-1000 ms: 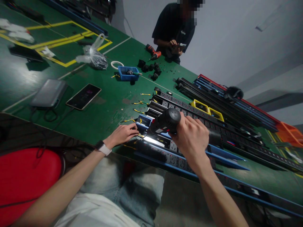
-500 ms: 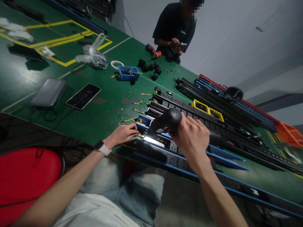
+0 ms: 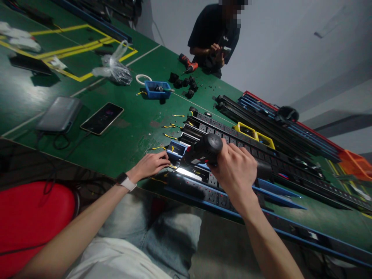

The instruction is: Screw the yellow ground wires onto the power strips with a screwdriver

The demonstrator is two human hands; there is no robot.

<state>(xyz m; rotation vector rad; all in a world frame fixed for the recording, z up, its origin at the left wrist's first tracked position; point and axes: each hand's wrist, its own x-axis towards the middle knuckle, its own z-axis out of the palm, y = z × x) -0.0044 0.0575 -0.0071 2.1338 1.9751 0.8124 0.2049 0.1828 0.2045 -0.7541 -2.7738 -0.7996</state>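
Note:
My right hand (image 3: pixel 236 168) is wrapped round a black power screwdriver (image 3: pixel 203 149), its front end over the left ends of the long socket strips (image 3: pixel 212 193). My left hand (image 3: pixel 151 164) has its fingers pressed together at the end of one strip, beside a yellow wire (image 3: pixel 172 166); what the fingertips grip is too small to make out. Close above them is a blue-edged strip end (image 3: pixel 176 149). More short yellow wires (image 3: pixel 171 136) stick out from the neighbouring strip ends.
On the green table (image 3: pixel 130 116) lie a phone (image 3: pixel 101 118), a grey power bank (image 3: pixel 59 114), a blue bin (image 3: pixel 157 90), a plastic bag (image 3: pixel 116 69) and a red drill (image 3: pixel 190 66). A person (image 3: pixel 215 38) stands across it. A red stool (image 3: pixel 35 221) is at lower left.
The person across the table has shifted the handheld object slightly. Both my hands and the screwdriver stay in nearly the same place.

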